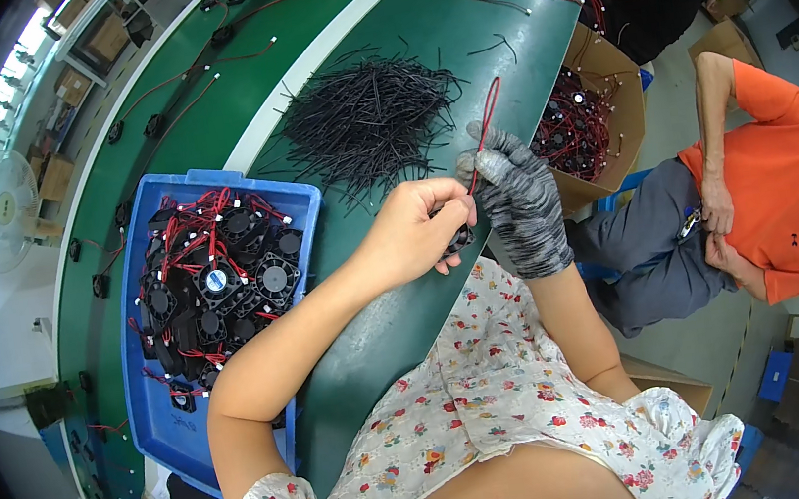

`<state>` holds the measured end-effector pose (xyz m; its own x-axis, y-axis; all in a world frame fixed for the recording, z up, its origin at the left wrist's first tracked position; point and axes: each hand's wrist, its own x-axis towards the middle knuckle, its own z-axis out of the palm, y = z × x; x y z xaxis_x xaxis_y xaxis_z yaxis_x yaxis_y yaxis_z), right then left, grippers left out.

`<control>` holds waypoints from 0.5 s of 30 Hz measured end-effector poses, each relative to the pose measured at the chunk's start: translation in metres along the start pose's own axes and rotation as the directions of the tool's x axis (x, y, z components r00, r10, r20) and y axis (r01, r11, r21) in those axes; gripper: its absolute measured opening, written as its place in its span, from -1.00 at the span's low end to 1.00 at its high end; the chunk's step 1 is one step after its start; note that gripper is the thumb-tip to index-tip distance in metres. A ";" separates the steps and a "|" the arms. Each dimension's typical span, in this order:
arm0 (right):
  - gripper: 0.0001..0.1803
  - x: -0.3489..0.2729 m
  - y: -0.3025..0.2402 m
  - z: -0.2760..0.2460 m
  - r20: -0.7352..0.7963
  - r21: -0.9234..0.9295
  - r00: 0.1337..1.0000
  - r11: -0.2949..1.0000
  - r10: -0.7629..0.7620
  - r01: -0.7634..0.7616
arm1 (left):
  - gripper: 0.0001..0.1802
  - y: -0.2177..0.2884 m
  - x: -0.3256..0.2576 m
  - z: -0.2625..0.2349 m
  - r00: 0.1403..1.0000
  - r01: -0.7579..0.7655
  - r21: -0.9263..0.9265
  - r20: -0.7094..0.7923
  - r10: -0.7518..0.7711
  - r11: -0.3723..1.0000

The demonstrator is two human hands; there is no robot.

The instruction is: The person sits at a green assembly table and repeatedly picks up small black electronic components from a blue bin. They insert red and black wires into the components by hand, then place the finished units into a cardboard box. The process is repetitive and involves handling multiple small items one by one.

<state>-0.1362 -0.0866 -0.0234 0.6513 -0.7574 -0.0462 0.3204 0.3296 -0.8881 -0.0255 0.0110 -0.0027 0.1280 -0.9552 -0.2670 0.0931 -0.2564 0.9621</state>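
My bare left hand [422, 227] is closed around a small black cooling fan [459, 239], most of which the fingers hide. Just right of it, my right hand [518, 200], in a grey-and-black knit glove, has its fingers closed on the fan's red-and-black wire [491, 114]. A folded loop of that wire sticks up above the gloved fingertips. Both hands meet over the table's near edge. Beyond them lies a heap of thin black ties [373, 113]. To the left, a blue tray [136, 381] holds many black fans with red wires and white plugs.
Fans with stretched-out wires lie on a green conveyor belt [151, 90] past a pale rail. More fans sit at the far end of the green table [372, 353]. At right are a cardboard box [637, 111] of fans and a seated person in an orange shirt [771, 184].
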 end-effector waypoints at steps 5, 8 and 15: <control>-0.74 0.000 0.001 -0.006 -0.043 0.125 0.999 0.992 -0.008 0.013 | -0.77 -0.002 0.000 0.001 1.000 -0.001 0.076 -0.013 0.002 0.997; -0.74 0.003 0.002 -0.009 -0.060 0.159 0.998 0.987 0.036 -0.026 | -0.78 -0.002 0.000 0.000 0.999 -0.026 0.102 -0.042 0.031 0.994; -0.79 0.011 -0.001 -0.015 -0.093 0.125 0.970 0.963 -0.227 0.237 | -0.78 0.000 0.000 -0.002 1.000 -0.004 0.012 -0.013 0.004 1.000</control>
<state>-0.1396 -0.1042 -0.0301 0.4952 -0.8613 0.1142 0.5490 0.2082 -0.8095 -0.0239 0.0112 -0.0026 0.1411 -0.9542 -0.2638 0.0805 -0.2545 0.9637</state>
